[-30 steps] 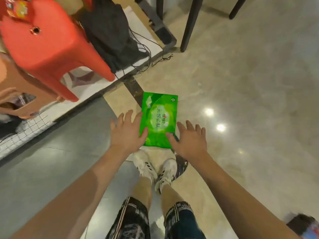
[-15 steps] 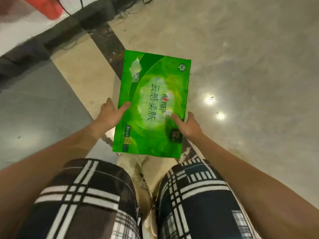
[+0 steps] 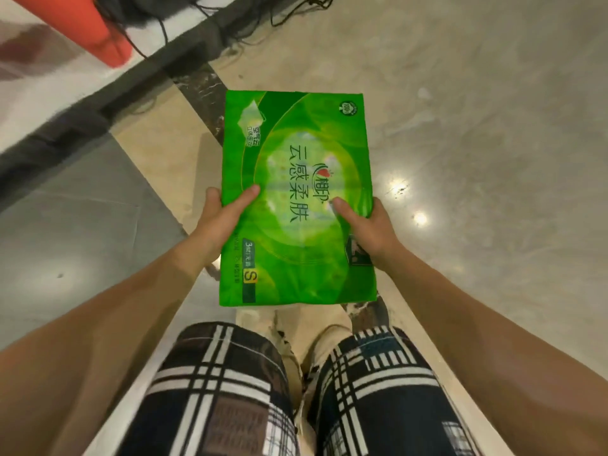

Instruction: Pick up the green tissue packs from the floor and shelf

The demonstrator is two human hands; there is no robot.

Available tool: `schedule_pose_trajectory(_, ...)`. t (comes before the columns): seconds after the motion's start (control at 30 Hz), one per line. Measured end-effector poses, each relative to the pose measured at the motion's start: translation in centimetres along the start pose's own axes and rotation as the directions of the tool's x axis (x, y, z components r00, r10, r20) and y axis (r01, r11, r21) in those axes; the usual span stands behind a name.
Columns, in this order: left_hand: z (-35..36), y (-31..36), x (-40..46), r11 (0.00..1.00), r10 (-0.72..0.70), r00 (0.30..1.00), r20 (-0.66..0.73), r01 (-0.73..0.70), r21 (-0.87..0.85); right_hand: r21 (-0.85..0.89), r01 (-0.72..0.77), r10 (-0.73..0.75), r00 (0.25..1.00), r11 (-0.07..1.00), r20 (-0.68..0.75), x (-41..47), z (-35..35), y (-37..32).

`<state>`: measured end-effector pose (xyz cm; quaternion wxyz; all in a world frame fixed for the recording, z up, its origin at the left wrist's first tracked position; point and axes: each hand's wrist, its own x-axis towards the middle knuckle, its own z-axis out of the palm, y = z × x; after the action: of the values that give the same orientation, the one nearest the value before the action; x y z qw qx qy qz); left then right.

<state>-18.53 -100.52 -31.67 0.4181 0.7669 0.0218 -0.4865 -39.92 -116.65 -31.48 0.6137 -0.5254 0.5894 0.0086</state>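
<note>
A flat green plastic pack [image 3: 296, 159] with printed characters and a yellow "S" label is held up in front of me, above the floor and my knees. My left hand [image 3: 218, 227] grips its left edge, thumb on the front face and fingers hidden behind. My right hand [image 3: 368, 225] grips its right edge the same way, thumb lying on the front. The pack's long side runs away from me.
A red plastic stool leg [image 3: 98, 34] stands at the top left on a pale raised floor strip, with black cables [image 3: 230, 31] trailing beside it. A dark stone border [image 3: 194, 80] crosses the glossy floor. My plaid shorts [image 3: 230, 390] and pale shoes [image 3: 296, 327] fill the bottom.
The pack lay on the floor with both hands at its near corners; both hands gripped it and raised it towards me. The view dropped lower and closer, with my knees now bent.
</note>
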Motion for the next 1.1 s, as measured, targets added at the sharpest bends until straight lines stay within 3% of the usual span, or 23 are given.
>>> schedule_pose_trajectory(0.37, -5.2, 19.8, -24.4, 0.98, 0.073, 0.979, -0.188, -0.105, -0.166, 0.028, 0.09, -0.091, 0.995, 0.995, 0.03, -20.8, -7.8, -22.3)
schedule_pose_trajectory(0.53, -6.6, 29.3, -36.1, 0.95, 0.079, 0.971, -0.226, -0.142, -0.279, 0.089, 0.086, -0.08, 0.994, 0.992, -0.067, -32.2, -12.7, -30.0)
schedule_pose_trajectory(0.67, -7.2, 34.7, -43.7, 0.932, 0.126, 0.966, -0.227, -0.193, -0.305, 0.105, 0.058, -0.031, 0.97, 0.993, -0.242, -40.4, -15.2, -31.7)
schedule_pose_trajectory(0.83, -8.0, 38.6, -49.8, 0.908, 0.244, 0.95, -0.194, -0.294, -0.299, 0.303, 0.062, 0.115, 0.838, 0.951, -0.533, -49.4, -15.7, -31.9)
schedule_pose_trajectory(0.9, -8.4, 39.9, -51.6, 0.906, 0.261, 0.95, -0.171, -0.302, -0.298, 0.478, 0.101, 0.175, 0.848, 0.873, -0.5, -52.7, -13.7, -31.7)
schedule_pose_trajectory(0.93, -8.6, 40.3, -52.2, 0.905, 0.262, 0.952, -0.159, -0.3, -0.302, 0.608, 0.126, 0.199, 0.877, 0.784, -0.438, -53.9, -12.3, -32.0)
schedule_pose_trajectory(1.03, -8.8, 40.5, -53.6, 0.913, 0.244, 0.968, -0.058, -0.25, -0.322, 0.909, 0.199, 0.201, 0.937, 0.367, -0.286, -56.1, -8.3, -33.6)
schedule_pose_trajectory(1.1, -9.2, 40.2, -54.5, 0.924, 0.241, 0.97, 0.014, -0.226, -0.308, 0.934, 0.302, 0.162, 0.929, 0.19, -0.334, -57.2, -7.0, -34.3)
